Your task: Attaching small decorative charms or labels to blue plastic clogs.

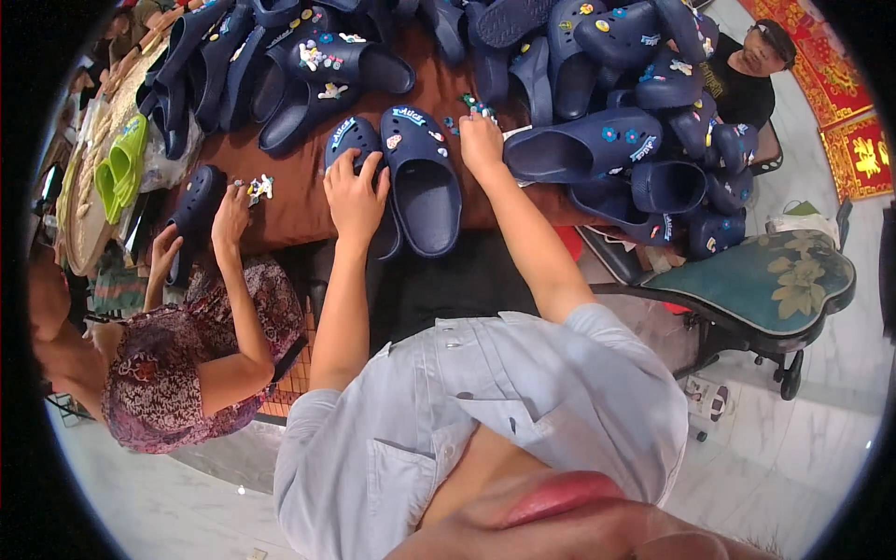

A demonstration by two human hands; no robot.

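Observation:
A pair of navy clogs lies in front of me at the table's near edge. My left hand (357,194) grips the left clog (353,137), its fingers curled over the upper and hiding part of it. Beside it, the right clog (427,187) carries a white-and-blue charm and a small pink one near the toe. My right hand (482,149) reaches to a little heap of colourful shoe charms (478,105). Its fingers are bent together there, and whatever they pinch is too small to make out.
Navy clogs (583,147) are piled along the back and right. On my left, a co-worker's hands (231,217) are at another navy clog (196,210) and charms (261,189). Lime-green clogs (121,168) lie far left. A green chair (761,280) stands right; a person (747,70) is behind it.

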